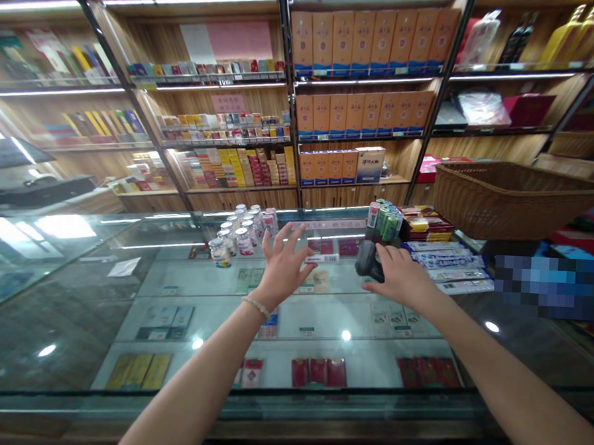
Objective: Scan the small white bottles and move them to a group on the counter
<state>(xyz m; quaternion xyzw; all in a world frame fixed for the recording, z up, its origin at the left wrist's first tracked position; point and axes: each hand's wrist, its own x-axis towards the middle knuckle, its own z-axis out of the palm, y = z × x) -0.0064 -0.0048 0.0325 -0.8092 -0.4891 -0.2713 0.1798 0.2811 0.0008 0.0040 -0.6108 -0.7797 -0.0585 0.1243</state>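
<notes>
My left hand [282, 265] wears a pale bracelet on its wrist and pinches one end of a slim white box [323, 258] between thumb and index finger. Dark print and what looks like a barcode run along the box's near side. Its other fingers are spread upward. To the right, my right hand [398, 274] is wrapped round a dark handheld barcode scanner [367, 259], whose head points left toward the box. A gap separates the two. Both hands are over the glass counter [283, 301], near its far side.
Several small jars [239, 236] stand left of my left hand. Beyond the scanner are drink cans [387, 217]; blue-and-white packets [444, 257] lie to the right. A wicker basket [517, 201] is at the right. Stocked shelves [296, 139] line the back.
</notes>
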